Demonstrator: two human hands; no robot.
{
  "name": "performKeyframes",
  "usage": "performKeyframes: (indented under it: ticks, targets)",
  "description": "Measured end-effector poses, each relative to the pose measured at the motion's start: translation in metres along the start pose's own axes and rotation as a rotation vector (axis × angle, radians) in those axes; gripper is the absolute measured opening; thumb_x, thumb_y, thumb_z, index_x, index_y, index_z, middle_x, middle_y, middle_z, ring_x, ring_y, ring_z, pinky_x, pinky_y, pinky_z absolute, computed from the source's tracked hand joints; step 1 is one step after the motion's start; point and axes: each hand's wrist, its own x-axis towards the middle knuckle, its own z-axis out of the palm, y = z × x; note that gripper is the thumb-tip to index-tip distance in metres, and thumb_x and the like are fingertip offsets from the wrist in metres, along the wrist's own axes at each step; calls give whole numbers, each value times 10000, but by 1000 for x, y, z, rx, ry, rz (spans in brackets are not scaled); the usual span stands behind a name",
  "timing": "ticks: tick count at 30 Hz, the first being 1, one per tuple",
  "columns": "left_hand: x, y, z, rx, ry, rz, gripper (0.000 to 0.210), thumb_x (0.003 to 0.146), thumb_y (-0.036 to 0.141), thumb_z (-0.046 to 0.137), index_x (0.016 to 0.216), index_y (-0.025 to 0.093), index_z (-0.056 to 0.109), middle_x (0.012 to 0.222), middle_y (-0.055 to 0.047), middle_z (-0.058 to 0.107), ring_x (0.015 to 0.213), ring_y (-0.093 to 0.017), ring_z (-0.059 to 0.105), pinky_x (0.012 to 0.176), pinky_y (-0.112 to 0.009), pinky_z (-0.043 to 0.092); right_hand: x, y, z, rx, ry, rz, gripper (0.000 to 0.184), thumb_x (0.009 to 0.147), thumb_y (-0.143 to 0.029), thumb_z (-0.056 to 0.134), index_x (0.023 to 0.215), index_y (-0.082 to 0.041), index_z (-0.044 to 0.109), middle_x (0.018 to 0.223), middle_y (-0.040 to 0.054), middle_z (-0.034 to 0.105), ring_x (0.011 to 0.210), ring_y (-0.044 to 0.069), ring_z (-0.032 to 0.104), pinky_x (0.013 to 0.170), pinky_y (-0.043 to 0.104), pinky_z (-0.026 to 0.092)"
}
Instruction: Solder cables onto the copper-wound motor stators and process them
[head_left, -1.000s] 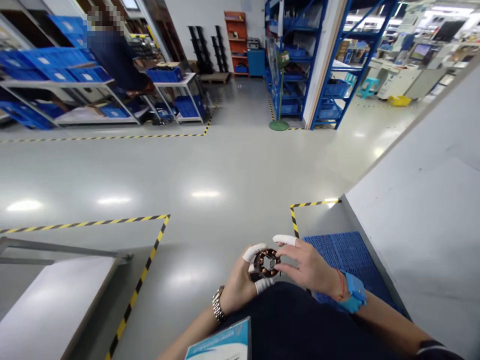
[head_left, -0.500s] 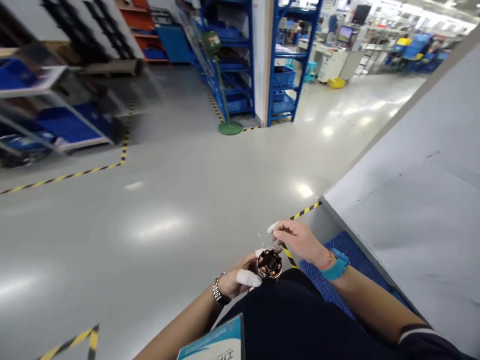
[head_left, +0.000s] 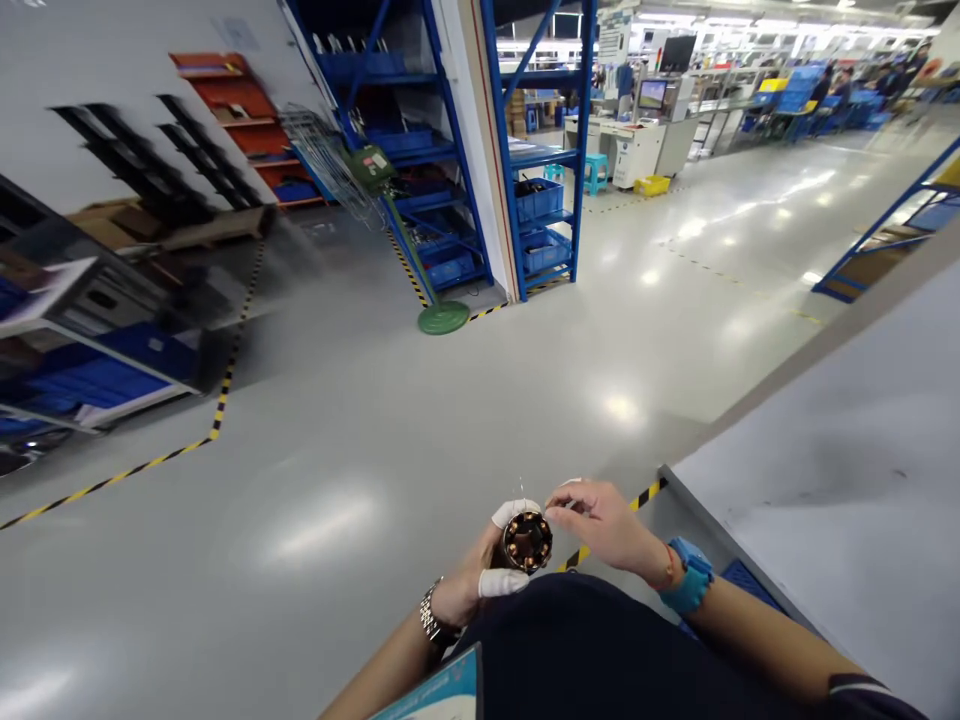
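While your left hand (head_left: 469, 590) wraps around the small round motor part (head_left: 527, 540), your right hand (head_left: 607, 525) has come back close to it, fingers pinched together at its top edge. Half a second ago that hand was lifted a little higher, so it looks like you are working on a very thin wire (head_left: 520, 488) that sticks up from the part; it is too fine to tell whether you are holding it. The part sits just above your lap, its open face turned up at you. It is a dark ring with little copper-colored coils set all around the inside. You wear white finger covers (head_left: 501, 582). Your view has swung too. Beside you on the right is a gray table (head_left: 847, 500). Farther off, across the shiny floor (head_left: 375, 420), stand blue shelves (head_left: 525, 150).
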Motion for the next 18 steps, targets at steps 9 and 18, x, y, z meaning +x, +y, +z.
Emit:
performKeyframes:
  ticks: [9,18]
  targets:
    - [211,74,-104,15,-12,-12,856,564,301,767,1277,283,295,1184,-83,441,987,-238,512,912,-415,353,214,62,-103,342,142,161,223,754,-298,524,619,-136,599,588,-5,533,566,93,474,542,223,393]
    - [524,156,-167,124,-344,-101,774,530,355,790,1172,283,365,924,-29,516,748,-146,539,691,-273,387,376,110,-268,313,691,136,248,719,-332,565,550,-151,559,546,-9,514,543,96,475,540,224,384]
